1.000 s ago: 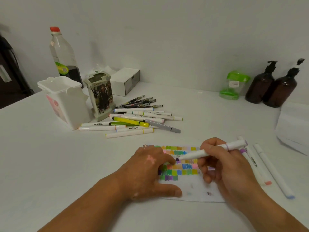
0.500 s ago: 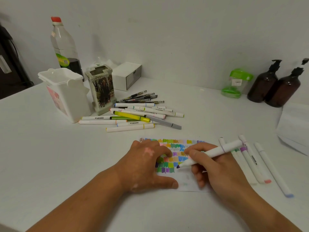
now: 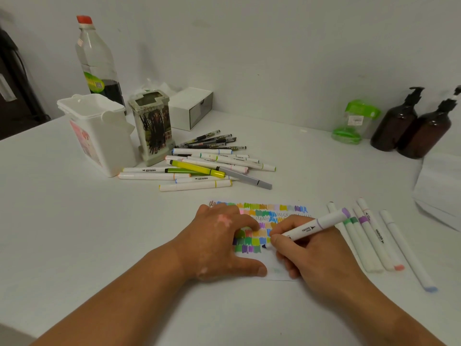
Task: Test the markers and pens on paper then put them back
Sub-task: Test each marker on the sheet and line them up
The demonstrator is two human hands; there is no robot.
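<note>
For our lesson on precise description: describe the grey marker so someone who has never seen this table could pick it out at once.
Find the white plastic tub at the far left of the table; a pile of markers lies to its right. The grey marker lies at the pile's near right edge, the only all-grey barrel among white and yellow-green ones.

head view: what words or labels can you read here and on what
"MARKER": upper pile marker, upside down.
"MARKER": lower pile marker, upside down.
"MARKER": marker on the right.
Too small or blurred: print on the held marker, bottle label, jar sticker.
</note>
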